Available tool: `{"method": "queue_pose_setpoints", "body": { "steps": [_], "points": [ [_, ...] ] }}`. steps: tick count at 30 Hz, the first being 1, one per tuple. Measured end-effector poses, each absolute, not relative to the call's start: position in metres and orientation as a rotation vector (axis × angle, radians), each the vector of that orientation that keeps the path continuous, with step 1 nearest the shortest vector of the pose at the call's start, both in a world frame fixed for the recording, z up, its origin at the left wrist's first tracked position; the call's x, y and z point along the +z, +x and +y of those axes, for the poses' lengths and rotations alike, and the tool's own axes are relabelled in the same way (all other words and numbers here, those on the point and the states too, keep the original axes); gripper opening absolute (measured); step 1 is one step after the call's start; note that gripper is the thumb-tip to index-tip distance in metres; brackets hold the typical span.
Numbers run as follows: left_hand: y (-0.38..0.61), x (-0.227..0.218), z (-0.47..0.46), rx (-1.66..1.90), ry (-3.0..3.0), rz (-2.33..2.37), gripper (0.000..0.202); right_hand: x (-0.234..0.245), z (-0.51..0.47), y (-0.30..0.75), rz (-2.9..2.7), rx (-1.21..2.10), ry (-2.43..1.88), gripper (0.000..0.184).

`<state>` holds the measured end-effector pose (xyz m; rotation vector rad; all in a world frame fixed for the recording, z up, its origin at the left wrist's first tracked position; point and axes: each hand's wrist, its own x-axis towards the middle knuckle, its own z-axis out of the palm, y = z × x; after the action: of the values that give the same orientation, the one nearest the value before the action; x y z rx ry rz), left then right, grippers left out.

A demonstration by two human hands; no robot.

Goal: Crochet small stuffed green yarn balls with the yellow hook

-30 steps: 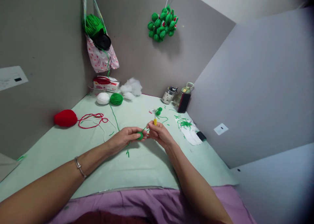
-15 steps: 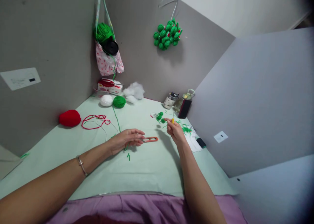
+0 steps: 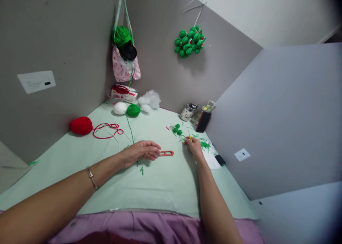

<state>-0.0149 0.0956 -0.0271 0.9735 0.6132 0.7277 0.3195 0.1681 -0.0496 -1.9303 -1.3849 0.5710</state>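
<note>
My left hand point(image 3: 141, 153) rests over the table with its fingers loosely stretched and slightly apart. Its fingertips lie beside a pair of orange thread snips point(image 3: 167, 153), whose near end they partly cover. A strand of green yarn point(image 3: 140, 161) runs below the palm, and short green yarn bits point(image 3: 142, 170) lie in front. My right hand point(image 3: 195, 146) is closed on a slim crochet hook point(image 3: 190, 138) with a yellow grip, pointing up and away. Just beyond its fingers sit small green crocheted balls point(image 3: 177, 129) with loose yarn tails.
A red yarn ball point(image 3: 81, 125), a white one point(image 3: 120, 108) and a green one point(image 3: 133, 110) lie left. Behind are stuffing point(image 3: 149, 100), a box point(image 3: 124, 94), a tin point(image 3: 187, 112) and a phone point(image 3: 203, 122). Green scraps point(image 3: 204, 144) lie right; green crocheted pieces point(image 3: 190, 41) hang above.
My right hand has come down closer to the table and away from the small green balls, still with the hook. My left hand has hardly moved; the view has shifted slightly.
</note>
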Motion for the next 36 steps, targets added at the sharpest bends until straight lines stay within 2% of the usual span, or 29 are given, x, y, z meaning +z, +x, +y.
{"method": "queue_pose_setpoints", "body": {
  "steps": [6, 11, 19, 28, 33, 36],
  "points": [
    [-0.014, -0.025, 0.093, 0.731, 0.963, 0.613, 0.037, -0.038, 0.176, 0.314, -1.466, 0.154, -1.981, 0.039],
    [-0.012, -0.026, 0.092, 0.726, 0.973, 0.628, 0.04, -0.021, 0.205, 0.288, -1.664, 0.142, -1.972, 0.036],
    [-0.013, -0.03, 0.095, 0.756, 0.988, 0.642, 0.038, -0.021, 0.21, 0.257, -1.678, 0.448, -1.802, 0.036],
    [-0.004, -0.043, 0.099, 0.99, 0.974, 0.671, 0.04, -0.007, 0.13, 0.214, -1.616, 1.033, -1.293, 0.046],
    [-0.001, -0.042, 0.098, 1.134, 1.013, 0.707, 0.047, -0.014, 0.104, 0.179, -1.59, 1.124, -1.152, 0.037],
    [-0.003, -0.04, 0.099, 1.162, 1.051, 0.713, 0.044, -0.014, 0.102, 0.175, -1.574, 1.172, -1.116, 0.042]
  ]
}}
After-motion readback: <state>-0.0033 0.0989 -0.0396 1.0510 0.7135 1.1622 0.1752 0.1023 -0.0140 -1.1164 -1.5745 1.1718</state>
